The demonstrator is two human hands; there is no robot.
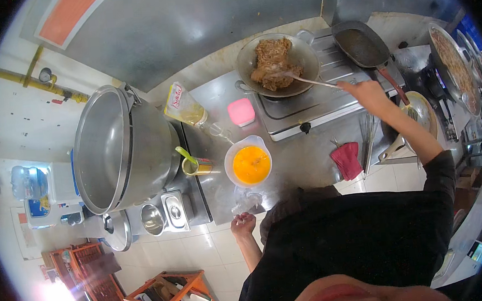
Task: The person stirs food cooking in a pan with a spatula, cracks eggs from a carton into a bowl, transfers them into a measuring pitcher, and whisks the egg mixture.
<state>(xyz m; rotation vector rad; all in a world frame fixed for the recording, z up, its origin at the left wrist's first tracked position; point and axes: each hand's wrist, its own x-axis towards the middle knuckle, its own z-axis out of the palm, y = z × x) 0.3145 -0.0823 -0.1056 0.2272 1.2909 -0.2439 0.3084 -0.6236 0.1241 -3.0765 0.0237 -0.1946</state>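
Observation:
My right hand point(365, 95) grips the handle of a long spoon or spatula point(313, 81), its far end in a mass of brown ground food point(274, 60) inside a metal wok point(310, 61) on the gas stove. My left hand point(243, 225) is at the counter's front edge, fingers curled, against crumpled clear plastic point(249, 203); whether it grips the plastic is hard to tell. Beyond it stands a white bowl point(228, 168) of orange-yellow liquid, like beaten egg. A pink-lidded container point(241, 112) and an oil bottle point(185, 106) are near the wok.
A large metal pot point(149, 152) and an open can point(197, 166) stand left. A square pan point(361, 43) sits on the stove's right side. A red cloth point(345, 161), a whisk point(369, 143) and a lidded pan point(420, 112) lie below my right arm. A wide pan of food point(453, 64) is farther right.

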